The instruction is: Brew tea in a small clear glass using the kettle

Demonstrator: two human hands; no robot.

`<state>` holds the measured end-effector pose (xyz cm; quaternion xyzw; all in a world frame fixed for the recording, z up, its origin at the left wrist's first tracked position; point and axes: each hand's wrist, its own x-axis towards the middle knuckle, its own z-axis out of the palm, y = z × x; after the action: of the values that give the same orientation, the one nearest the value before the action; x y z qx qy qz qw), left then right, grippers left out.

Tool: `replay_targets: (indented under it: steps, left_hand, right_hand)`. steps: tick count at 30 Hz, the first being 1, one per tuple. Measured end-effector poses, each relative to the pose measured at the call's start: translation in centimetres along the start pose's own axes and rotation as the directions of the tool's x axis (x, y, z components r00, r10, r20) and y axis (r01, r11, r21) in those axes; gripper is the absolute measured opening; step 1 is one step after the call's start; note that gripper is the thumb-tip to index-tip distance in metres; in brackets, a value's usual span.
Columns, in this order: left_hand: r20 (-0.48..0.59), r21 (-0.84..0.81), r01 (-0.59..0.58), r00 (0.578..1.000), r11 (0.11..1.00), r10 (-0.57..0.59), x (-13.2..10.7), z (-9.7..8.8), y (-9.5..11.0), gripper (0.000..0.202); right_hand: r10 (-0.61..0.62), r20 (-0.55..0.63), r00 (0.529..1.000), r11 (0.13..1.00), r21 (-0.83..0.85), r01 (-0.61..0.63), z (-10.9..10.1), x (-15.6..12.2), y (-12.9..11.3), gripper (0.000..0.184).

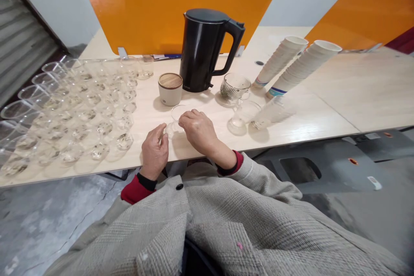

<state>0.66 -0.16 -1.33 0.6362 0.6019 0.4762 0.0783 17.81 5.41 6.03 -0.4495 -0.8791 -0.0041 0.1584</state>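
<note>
My left hand (155, 151) and my right hand (198, 129) rest near the front edge of the light wooden table (323, 108), both curled around a small clear plastic cup (177, 114) that stands between them. My right fingers press against the cup's right side; my left fingertips touch its lower left. A black electric kettle (205, 49) stands just behind, with a white canister with a wooden lid (170, 88) to its left.
Several clear plastic cups (64, 108) stand in rows at the left. A glass mug (233, 86), a glass pitcher (242, 116) and a lying stack of clear cups (274, 112) are at the right, behind them two leaning stacks of paper cups (297, 67). Orange dividers (145, 4) stand at the back.
</note>
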Motion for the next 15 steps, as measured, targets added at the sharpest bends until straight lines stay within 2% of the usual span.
replay_targets:
  steps: [10,12,15]
  left_hand:
    - [0.014,-0.011,0.018,1.000,1.000,-0.018,0.0,0.0,0.1,0.035]
    - [0.017,-0.019,0.023,1.000,1.000,-0.022,-0.1,0.0,0.1,0.035]
    - [0.019,-0.015,0.015,1.000,1.000,-0.015,-0.1,0.0,0.1,0.035]
  right_hand:
    - [-0.061,-0.048,0.997,0.991,0.114,0.066,0.4,-0.2,0.9,0.022]
    - [-0.072,-0.133,0.989,0.982,0.167,0.094,0.4,-0.5,1.2,0.019]
    - [-0.056,-0.321,0.946,0.962,0.238,0.137,0.0,-0.6,2.1,0.027]
